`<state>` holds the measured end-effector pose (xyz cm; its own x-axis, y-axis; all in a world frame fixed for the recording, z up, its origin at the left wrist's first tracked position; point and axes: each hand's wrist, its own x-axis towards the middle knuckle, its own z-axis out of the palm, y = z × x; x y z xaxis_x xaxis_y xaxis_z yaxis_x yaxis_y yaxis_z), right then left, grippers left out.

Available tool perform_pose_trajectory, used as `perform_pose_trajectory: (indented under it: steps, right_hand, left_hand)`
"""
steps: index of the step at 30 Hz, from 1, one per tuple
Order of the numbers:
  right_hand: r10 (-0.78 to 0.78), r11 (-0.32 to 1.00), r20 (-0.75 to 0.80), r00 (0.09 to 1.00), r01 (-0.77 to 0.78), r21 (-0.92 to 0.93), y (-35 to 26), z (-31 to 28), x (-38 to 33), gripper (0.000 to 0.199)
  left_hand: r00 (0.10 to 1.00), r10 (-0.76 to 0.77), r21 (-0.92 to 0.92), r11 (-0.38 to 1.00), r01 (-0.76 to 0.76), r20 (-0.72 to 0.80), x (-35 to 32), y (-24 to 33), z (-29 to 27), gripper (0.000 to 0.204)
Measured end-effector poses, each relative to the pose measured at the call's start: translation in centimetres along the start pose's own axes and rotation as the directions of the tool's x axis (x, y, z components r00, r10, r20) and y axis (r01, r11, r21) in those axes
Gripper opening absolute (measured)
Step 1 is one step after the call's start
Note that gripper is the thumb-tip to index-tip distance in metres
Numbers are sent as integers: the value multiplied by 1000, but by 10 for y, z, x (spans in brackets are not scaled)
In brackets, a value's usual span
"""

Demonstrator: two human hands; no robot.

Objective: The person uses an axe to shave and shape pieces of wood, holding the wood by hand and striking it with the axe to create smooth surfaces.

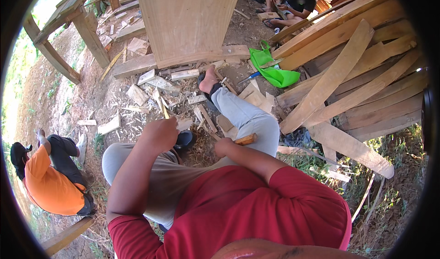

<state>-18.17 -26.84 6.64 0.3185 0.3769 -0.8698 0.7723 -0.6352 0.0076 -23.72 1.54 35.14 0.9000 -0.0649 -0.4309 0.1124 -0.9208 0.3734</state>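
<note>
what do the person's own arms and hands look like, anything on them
The short sleeves are plain dark red, like the shirt, ending above the elbows. Both forearms are uncovered. The left hand and right hand are gloveless, with no watch or bracelet visible.

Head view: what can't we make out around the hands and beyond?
All in the head view:
- Left hand: its fingers are hidden behind its own back, so its grip on the yellow stick is unclear.
- Wooden piece: partly covered by the right hand; full shape unclear.
- Wide board: top cut off by the upper edge.
- Far seated person: too small to tell what they hold.
</note>
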Motion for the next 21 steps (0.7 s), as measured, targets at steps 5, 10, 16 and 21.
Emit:
perform_pose_trajectory:
  steps: [5, 10, 16, 21]
  right_hand:
    - [11, 998, -18, 1000, -10, 57, 0, -7, -5, 34]
    - [75, 942, -240, 968, 10, 334, 14, -31, -27, 37]
    - [268, 747, -587, 764, 220, 627, 37, -100, -87, 40]
    - [440, 557, -687, 579, 424, 714, 56, -154, -147, 34]
  left_hand:
    - [999, -1, -22, 1000, 0, -33, 2, -2, -1, 28]
    - [995, -42, -89, 995, 34, -91, 4, -2, -8, 31]
    - [969, -54, -121, 992, 25, -239, 4, -6, -14, 29]
    - [874, -84, -351, 931, -103, -479, 17, -14, -19, 30]
